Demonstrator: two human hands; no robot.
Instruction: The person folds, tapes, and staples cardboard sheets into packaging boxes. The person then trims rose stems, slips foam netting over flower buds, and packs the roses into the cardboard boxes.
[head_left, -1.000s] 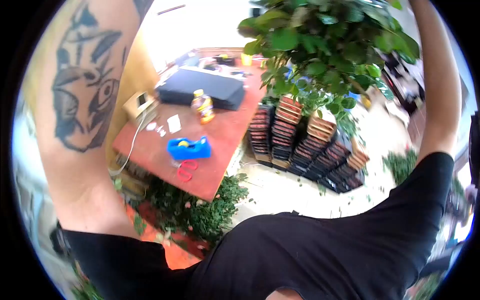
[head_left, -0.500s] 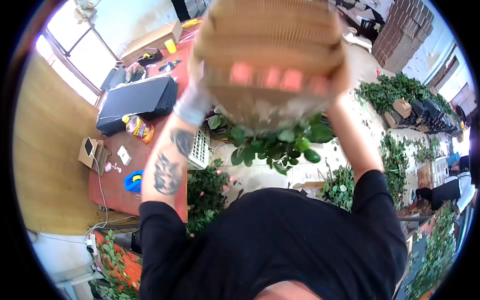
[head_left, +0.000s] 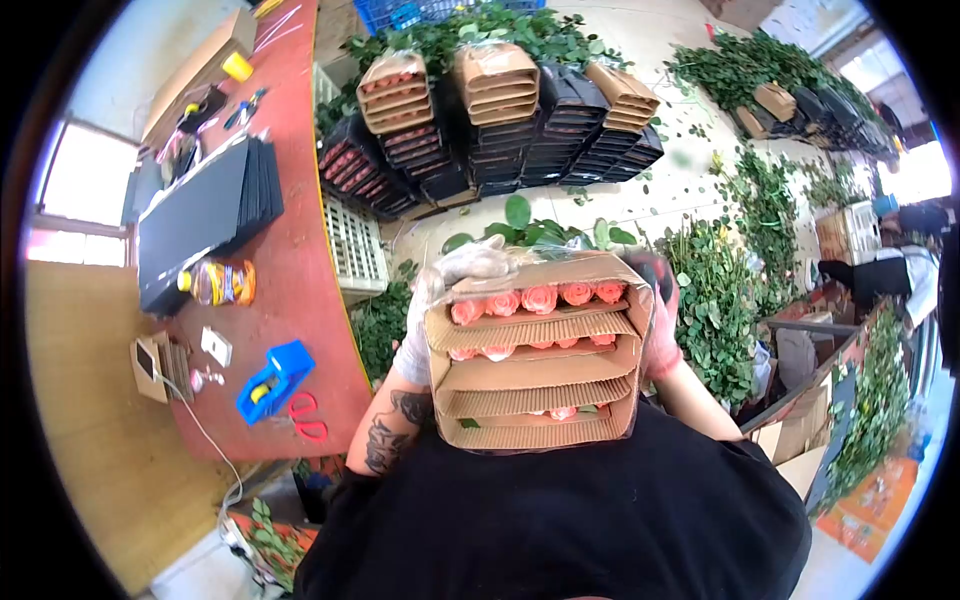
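Against my chest I hold a cardboard-wrapped bunch of roses [head_left: 540, 376], its layered open end facing me. Coral-pink rose heads [head_left: 539, 299] line the upper layers, with a few lower down. Green leaves [head_left: 545, 232] stick out at its far side. My left hand [head_left: 428, 296], in a whitish glove, is closed around the left side, fingers over the top edge. On the opposite side my right hand [head_left: 662, 322], in a pinkish glove with dark fingers, presses the cardboard. Clear plastic covers part of the bunch's top.
Beyond the bunch stand several wrapped rose bunches [head_left: 500, 130] in black and brown cardboard. The red table [head_left: 290, 250] at left carries dark sheets [head_left: 205, 210], a bottle [head_left: 222, 283], a blue tape dispenser [head_left: 277, 380] and red scissors [head_left: 308, 417]. Loose stems [head_left: 710, 300] lie at right.
The bunch has come down from high in front of me to my chest, still in both hands. My view has shifted, bringing the row of wrapped bunches into sight.
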